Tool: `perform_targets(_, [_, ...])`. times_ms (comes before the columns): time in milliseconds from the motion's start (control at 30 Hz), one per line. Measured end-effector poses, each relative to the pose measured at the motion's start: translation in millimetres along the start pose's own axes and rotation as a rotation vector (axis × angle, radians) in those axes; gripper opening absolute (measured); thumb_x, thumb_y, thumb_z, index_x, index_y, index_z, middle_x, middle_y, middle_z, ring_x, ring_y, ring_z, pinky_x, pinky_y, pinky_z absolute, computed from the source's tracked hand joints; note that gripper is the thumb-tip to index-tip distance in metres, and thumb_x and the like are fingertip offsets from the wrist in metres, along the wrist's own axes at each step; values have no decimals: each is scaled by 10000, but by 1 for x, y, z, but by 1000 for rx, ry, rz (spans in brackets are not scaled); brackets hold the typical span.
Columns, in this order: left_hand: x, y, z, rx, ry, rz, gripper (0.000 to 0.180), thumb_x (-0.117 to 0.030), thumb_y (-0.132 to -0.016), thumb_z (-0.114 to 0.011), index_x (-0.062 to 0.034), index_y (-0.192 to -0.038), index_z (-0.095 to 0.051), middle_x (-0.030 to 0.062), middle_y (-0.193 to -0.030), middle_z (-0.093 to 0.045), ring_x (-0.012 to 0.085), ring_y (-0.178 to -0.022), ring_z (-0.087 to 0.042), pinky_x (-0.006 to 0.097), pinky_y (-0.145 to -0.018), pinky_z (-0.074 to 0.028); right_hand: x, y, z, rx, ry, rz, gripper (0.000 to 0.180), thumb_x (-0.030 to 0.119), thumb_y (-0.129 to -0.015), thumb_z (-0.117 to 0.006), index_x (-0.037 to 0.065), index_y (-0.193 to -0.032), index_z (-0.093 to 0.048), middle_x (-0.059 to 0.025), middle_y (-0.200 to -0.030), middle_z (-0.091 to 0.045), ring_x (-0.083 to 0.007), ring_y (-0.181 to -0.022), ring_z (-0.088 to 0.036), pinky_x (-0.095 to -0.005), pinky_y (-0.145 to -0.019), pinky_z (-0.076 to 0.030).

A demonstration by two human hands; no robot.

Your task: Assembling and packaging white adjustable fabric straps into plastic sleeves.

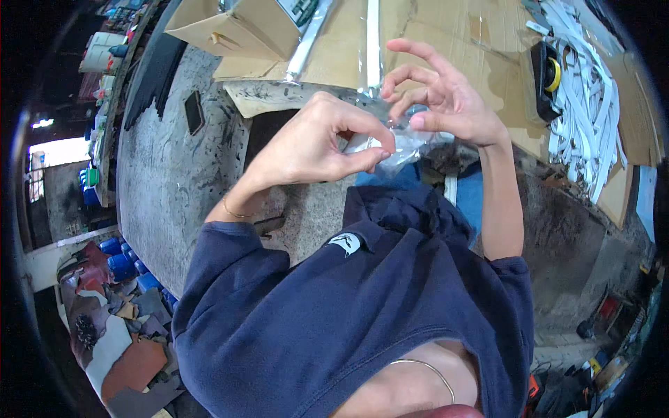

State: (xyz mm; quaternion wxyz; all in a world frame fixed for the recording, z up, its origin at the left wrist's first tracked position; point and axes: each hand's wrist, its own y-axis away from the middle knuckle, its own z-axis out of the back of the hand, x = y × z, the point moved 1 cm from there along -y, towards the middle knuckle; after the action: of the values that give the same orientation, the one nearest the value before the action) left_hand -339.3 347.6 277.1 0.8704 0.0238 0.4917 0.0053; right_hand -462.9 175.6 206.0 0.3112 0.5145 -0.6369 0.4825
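Note:
A crumpled clear plastic bag (401,155) hangs between my two hands, above my lap at the table's near edge. My left hand (327,143) is closed, its thumb and index fingertip pinched together at the bag's left side. My right hand (449,104) faces it from the right, index finger raised; its thumb and lower fingers curl in on the bag's upper right part. The exact grip there is partly hidden by the shiny film. Just beyond the hands, a white strip in a clear sleeve (374,49) lies on the cardboard-covered table (446,35).
An open cardboard box (240,31) stands at the far left of the table, beside another sleeved strip (306,45). At right sit a black tape dispenser (540,83) and a heap of white strips (589,111). A phone (194,113) rests on the grey surface at left.

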Motion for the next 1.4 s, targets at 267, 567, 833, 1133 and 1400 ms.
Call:
perform_targets(267, [-65, 2, 42, 91, -397, -169, 106, 33, -723, -677, -31, -807, -686, 89, -780, -673, 254, -699, -654, 315, -652, -505, 56, 0, -37, -150, 258, 87, 781, -110, -711, -691, 125, -1396, -397, -45, -1015, -507, -95, -799, -563, -202, -694, -503])
perform_targets(567, [-109, -28, 40, 103, -455, -133, 517, 5, -740, -685, -64, -1229, -533, 92, -724, -673, 171, -695, -682, 298, -679, -540, 86, 36, -56, -497, 367, 372, 680, -131, -691, -703, 63, -1301, -473, -43, -1027, -509, -102, -832, -569, -226, -715, -509])
perform_targets(833, [-125, -52, 38, 232, -381, -255, 313, -39, -796, -710, -13, -1102, -652, 103, -866, -697, 143, -716, -682, 261, -695, -552, 96, 66, -41, -449, 278, 365, 712, -29, -748, -728, 48, -1364, -379, -87, -1086, -516, -127, -896, -569, -240, -745, -505])
perform_targets(1133, [-158, -83, 101, 451, 68, -269, 266, 40, -801, -676, 86, -1061, -644, 214, -948, -685, 184, -723, -684, 234, -599, -592, 35, 76, 34, -159, -94, 125, 897, 319, -832, -722, 97, -1498, -164, -159, -1219, -537, -168, -966, -607, -277, -804, -499])
perform_targets(1400, [-182, -91, 132, 438, -153, -200, 294, 33, -796, -708, 105, -1069, -625, 197, -961, -679, 167, -735, -676, 230, -549, -580, 26, 66, 34, -412, -82, 260, 983, 8, -689, -807, 94, -1476, -224, -104, -1124, -536, -176, -855, -639, -288, -742, -535])
